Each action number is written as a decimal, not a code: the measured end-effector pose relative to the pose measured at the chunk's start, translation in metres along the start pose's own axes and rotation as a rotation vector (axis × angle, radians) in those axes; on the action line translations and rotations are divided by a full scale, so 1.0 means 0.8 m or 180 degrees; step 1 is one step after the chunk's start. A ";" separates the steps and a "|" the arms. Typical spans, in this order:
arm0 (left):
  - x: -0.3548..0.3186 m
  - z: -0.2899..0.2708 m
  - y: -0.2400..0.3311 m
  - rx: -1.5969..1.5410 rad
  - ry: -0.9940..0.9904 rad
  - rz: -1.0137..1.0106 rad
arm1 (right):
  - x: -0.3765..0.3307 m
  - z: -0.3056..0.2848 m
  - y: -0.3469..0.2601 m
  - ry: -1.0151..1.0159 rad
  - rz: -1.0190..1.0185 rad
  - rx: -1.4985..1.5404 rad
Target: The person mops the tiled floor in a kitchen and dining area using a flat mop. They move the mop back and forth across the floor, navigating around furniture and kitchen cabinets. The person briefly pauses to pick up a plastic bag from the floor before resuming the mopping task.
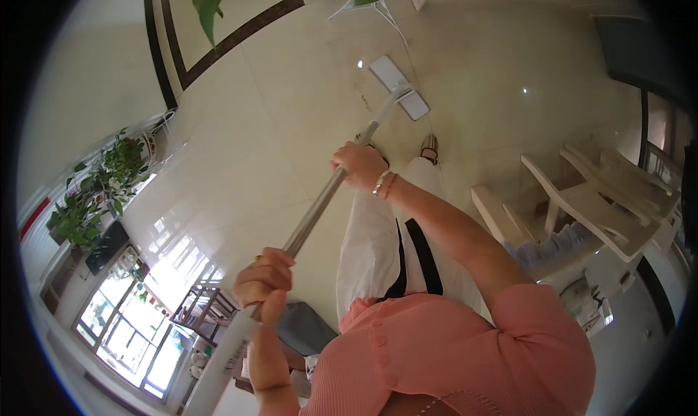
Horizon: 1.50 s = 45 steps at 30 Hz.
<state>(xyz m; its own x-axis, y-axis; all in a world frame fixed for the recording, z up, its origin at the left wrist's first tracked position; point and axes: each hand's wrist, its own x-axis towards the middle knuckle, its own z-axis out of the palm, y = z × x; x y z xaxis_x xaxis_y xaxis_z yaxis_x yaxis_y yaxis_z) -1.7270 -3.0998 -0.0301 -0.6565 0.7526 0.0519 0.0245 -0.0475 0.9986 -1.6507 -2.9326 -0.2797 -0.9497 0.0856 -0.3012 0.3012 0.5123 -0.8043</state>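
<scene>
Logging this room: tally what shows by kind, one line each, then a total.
Flat mop: 1
Pale wooden chair: 1
Leafy potted plants: 2, a plant on a stand and a lower plant
Hands on the mop pole: 2, left hand, right hand
Total: 6

The scene is viewed from a single fisheye camera worn on the head, aimed steeply downward and tilted. The person's torso and forearms are seen close by; the tiled floor [276,125] is seen farther off, bent toward the rim.
</scene>
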 end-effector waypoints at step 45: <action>0.120 -0.074 -0.082 0.0610 0.0224 0.0333 | 0.242 -0.031 0.027 0.1712 -0.0093 -0.0364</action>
<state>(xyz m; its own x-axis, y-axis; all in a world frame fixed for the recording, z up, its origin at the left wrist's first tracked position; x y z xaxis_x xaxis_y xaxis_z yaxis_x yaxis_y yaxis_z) -1.8361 -3.0633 -0.0915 -0.6937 0.7021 0.1608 0.2334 0.0078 0.9724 -1.8300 -2.8836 -0.3426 -0.8763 0.4793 0.0490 0.2913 0.6081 -0.7385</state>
